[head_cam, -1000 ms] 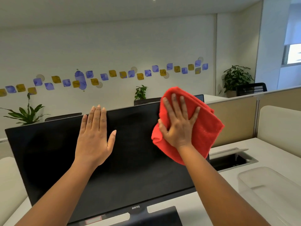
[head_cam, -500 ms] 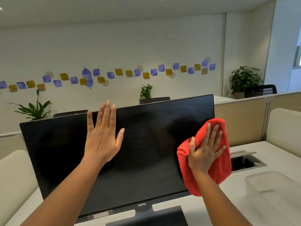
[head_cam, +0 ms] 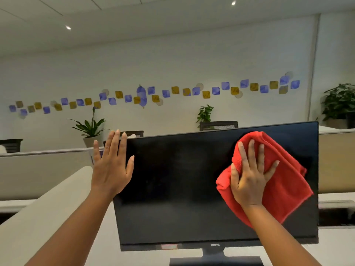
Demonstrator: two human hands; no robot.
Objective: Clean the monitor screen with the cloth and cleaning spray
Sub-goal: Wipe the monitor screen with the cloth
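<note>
Cloth (head_cam: 284,181) red, fluffy, bunched, pressed flat against glossy black monitor (head_cam: 182,189).

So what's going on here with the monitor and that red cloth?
A person is wiping a dark monitor screen. The right hand presses a bunched red cloth flat against the right part of the screen, fingers spread over it. The left hand is open at the monitor's upper left edge, apparently steadying it. No spray bottle is in view. The monitor stands on its base on a white desk.
</note>
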